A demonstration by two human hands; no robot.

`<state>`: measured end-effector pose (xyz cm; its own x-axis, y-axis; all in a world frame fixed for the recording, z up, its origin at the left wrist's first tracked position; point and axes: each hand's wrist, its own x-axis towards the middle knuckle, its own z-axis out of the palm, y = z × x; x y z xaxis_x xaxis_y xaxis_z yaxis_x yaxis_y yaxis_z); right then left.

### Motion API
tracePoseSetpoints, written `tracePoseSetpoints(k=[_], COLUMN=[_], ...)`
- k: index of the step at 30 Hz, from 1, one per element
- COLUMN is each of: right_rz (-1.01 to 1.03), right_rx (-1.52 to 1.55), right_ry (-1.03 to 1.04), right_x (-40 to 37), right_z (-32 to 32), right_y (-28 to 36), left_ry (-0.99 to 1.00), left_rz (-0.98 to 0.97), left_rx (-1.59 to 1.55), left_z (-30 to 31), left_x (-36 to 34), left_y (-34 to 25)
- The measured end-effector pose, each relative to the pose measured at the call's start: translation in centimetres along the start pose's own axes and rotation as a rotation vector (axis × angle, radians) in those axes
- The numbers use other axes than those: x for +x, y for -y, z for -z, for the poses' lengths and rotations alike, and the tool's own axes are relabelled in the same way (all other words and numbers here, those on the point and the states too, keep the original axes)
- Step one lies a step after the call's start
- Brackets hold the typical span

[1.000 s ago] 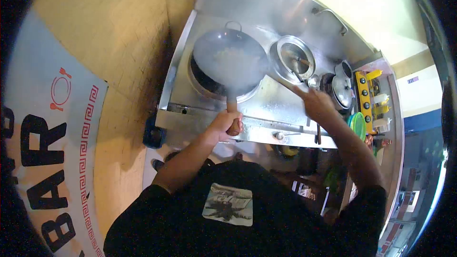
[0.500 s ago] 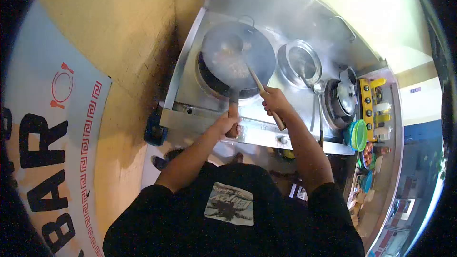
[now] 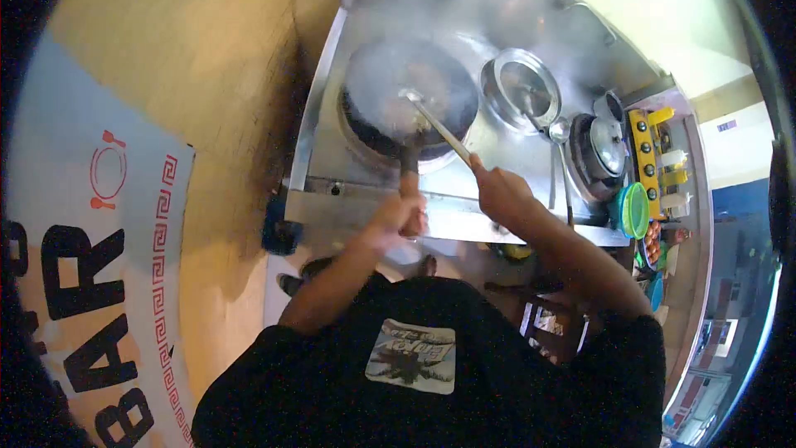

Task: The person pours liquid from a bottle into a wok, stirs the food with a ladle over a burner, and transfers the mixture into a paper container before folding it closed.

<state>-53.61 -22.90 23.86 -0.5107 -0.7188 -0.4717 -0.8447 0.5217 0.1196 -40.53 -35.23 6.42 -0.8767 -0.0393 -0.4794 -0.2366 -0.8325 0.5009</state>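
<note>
A dark wok (image 3: 454, 87) with a wooden handle sits over the left burner, steam rising thickly from it. My left hand (image 3: 398, 216) is closed round the wok's handle, slightly blurred. In my right hand (image 3: 504, 197) is the wooden handle of a ladle (image 3: 448, 138), which slants into the wok from the right. The ladle's metal head shows bright near the wok's middle, though steam veils its shape. Some food lies in the wok, too hazy to name.
Right of the wok stands a round metal pot (image 3: 521, 91) with a utensil in it. Another ladle (image 3: 560, 131) lies beside it. Farther right are a lidded pot (image 3: 608, 149), green bowls (image 3: 635, 210) and squeeze bottles (image 3: 674, 158). A wall borders the stove's left side.
My right hand has moved to the right and turned, and the ladle's head has lifted and shifted within the wok. The wok sits less tilted over its burner. Steam has thickened.
</note>
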Motion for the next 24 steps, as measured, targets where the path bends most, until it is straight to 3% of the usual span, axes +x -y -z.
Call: tracePoseSetpoints(k=[2, 3, 4, 6, 7, 8, 10, 11, 13, 14, 16, 18, 20, 24], right_rz=[-0.114, -0.073, 0.187, -0.164, -0.178, -0.179, -0.169, -0.168, -0.078, -0.133, -0.135, -0.090, -0.134, -0.053], right_rx=[0.036, 0.212, 0.217, 0.807, 0.908, 0.906, 0.733, 0.737, 0.136, 0.053, 0.079, 0.211, 0.200, 0.170], right_ry=[-0.026, -0.089, -0.390, 0.105, 0.126, 0.119, 0.250, 0.248, 0.146, 0.086, -0.028, -0.272, -0.240, 0.032], right_x=[0.8, 0.9, 2.1, -2.1, -3.4, -4.5, -6.5, -7.1, -7.8, -6.7, -2.7, 3.1, 4.1, -5.3], right_z=[0.1, 1.3, -1.3, 4.8, 5.3, 6.0, 6.6, 5.9, 4.1, 1.6, -1.2, -5.1, -4.5, -0.8], right_y=[-2.8, -4.0, -6.8, -4.9, -5.2, -5.2, -4.9, -4.6, -3.9, -4.3, -4.5, -4.3, -0.8, 1.9], left_ry=[0.052, 0.044, 0.047, -0.005, 0.106, 0.112, 0.064, 0.042, 0.058, 0.075, 0.080, 0.084, 0.068, 0.020], left_rz=[0.033, 0.065, 0.052, 0.067, -0.174, -0.177, 0.048, 0.056, 0.038, 0.019, 0.001, -0.002, -0.039, 0.008], left_rx=[-0.291, -0.205, -0.193, -0.221, -0.281, -0.278, -0.262, -0.256, -0.242, -0.231, -0.245, -0.255, -0.148, -0.040], left_z=[-6.6, -7.6, -7.1, -5.6, -8.2, -7.3, -4.7, -4.6, -3.9, -3.5, -2.8, -2.0, -1.1, 0.3], left_x=[-4.6, -5.2, -4.0, -1.9, -5.6, -4.4, -1.1, -1.0, -1.1, -1.1, -0.7, -0.4, 0.3, -0.7], left_y=[-1.3, -1.4, -1.7, -0.7, -2.9, -2.4, -0.6, -0.6, -0.5, -0.5, -0.2, 0.5, 0.4, 0.1])
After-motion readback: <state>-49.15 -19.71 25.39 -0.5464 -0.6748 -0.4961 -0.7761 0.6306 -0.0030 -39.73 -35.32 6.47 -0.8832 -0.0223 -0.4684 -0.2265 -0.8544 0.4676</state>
